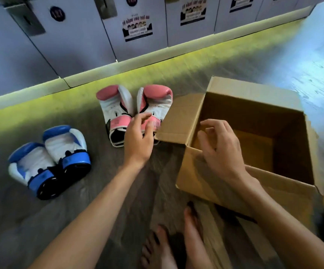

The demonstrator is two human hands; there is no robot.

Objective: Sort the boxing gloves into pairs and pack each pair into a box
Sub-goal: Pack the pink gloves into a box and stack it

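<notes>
Pink gloves (116, 107) parallel, padded ends toward lockers (75, 45)

Dim and soft overall. A yellow-green glow runs along the base of the lockers (70, 45) beyond the cardboard box (196, 171), and blown-out bluish glare sits on the floor (312, 74) beyond its right corner. Box interior is in deep shadow, the floor nearer than the box is streaked with motion blur, and wide-angle distortion bends the locker line left of it.
</notes>
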